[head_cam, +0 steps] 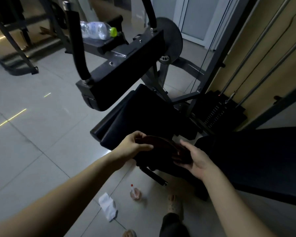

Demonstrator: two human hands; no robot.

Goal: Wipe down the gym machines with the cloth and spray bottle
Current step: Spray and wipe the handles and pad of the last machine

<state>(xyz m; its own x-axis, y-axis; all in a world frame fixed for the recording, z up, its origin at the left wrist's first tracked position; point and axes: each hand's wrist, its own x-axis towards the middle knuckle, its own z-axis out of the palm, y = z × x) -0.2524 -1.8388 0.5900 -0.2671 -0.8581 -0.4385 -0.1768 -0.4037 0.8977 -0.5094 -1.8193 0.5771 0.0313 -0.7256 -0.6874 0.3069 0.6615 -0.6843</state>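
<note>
Hands were clamped on the dark cloth (161, 148): left hand (135, 144) at 9 o'clock, right hand (198, 161) at 3. The spray bottle (135, 194), stood on the glossy tiled floor (41, 134) at 6 beside a foot (173, 202), could be kicked over. Smears on the black seat pad (143, 113) at 12 might be missed in the dim room.

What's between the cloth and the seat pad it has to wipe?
Nothing visible. The left hand and right hand hold the dark cloth at the near edge of the black seat pad. The spray bottle stands on the floor, off the path.
</note>
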